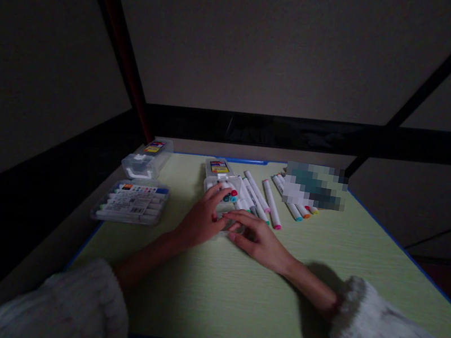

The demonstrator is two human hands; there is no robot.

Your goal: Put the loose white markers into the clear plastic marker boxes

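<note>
In the middle of the table stands a clear plastic marker case (219, 168) with its label facing up. White markers (233, 193) with red, dark green and teal ends show inside its near part. My left hand (200, 219) curls around the left and near side of the case, fingers reaching over the markers. From the right, my right hand (259, 240) has its bent fingers on the clear near edge of the case, close to my left thumb. The fingertips partly cover that edge. Loose white markers (257, 191) lie just right of the case.
A closed marker case (132, 203) full of markers lies at the left table edge, with another clear case (150, 158) behind it. More markers (291, 199) lie to the right, near a blurred-out patch. Blue edging borders the pale green table (229, 307); a wall rises behind.
</note>
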